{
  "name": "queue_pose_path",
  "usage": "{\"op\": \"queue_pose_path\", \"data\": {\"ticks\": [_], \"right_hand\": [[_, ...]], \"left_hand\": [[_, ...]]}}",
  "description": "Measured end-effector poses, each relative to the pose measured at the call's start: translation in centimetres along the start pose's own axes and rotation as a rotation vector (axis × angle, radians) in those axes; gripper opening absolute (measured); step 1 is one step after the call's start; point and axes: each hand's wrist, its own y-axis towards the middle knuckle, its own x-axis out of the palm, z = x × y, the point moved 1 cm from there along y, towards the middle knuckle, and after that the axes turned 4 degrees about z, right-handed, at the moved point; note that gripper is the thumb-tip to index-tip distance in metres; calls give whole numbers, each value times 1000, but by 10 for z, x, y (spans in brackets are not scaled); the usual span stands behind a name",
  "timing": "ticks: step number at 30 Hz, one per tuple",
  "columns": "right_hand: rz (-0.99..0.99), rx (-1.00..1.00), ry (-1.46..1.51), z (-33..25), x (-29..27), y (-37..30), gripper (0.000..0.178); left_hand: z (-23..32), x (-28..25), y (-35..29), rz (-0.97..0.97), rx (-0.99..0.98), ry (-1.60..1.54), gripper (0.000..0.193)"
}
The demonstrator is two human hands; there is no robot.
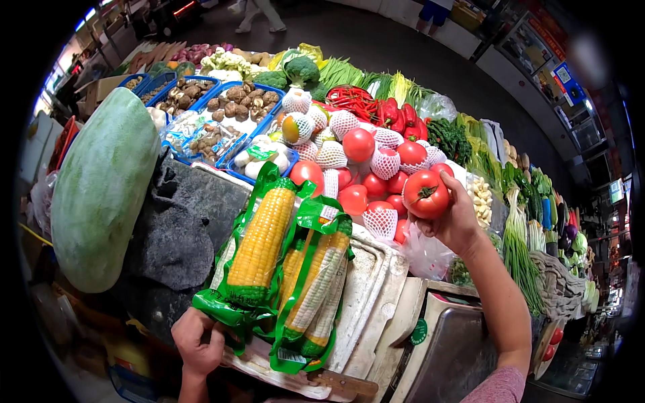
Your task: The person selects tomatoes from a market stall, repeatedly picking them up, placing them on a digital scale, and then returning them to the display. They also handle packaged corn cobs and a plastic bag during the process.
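My right hand [460, 218] is closed around a ripe red tomato [425, 195], its green stem scar facing up, held over the tomato pile. Several more tomatoes [353, 199] lie behind and left of it, some in white foam nets. My left hand [198, 341] is at the lower left with curled fingers, beside the lower corner of a green corn pack. What those fingers hold, if anything, is hidden. Two plastic packs of corn [261, 236] with green trim lie side by side in front of me on a white foam box lid [366, 295].
A large pale green winter melon [104, 191] stands at the left beside a dark grey cloth [171, 235]. Blue trays [222, 101] of mushrooms and taro, broccoli [300, 70] and red peppers [403, 117] fill the back. A scale [453, 349] sits at lower right, near a knife [346, 384].
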Motion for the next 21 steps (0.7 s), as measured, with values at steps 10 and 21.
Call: {"op": "queue_pose_path", "data": {"ticks": [10,21], "right_hand": [[80,-266,-122,7,4,-12,61],[369,-1197,-1433,15,5,-8,79]], "left_hand": [[-1,-4,-2,-2,5,22,16],[-2,-4,-3,-28,16,10,11]]}}
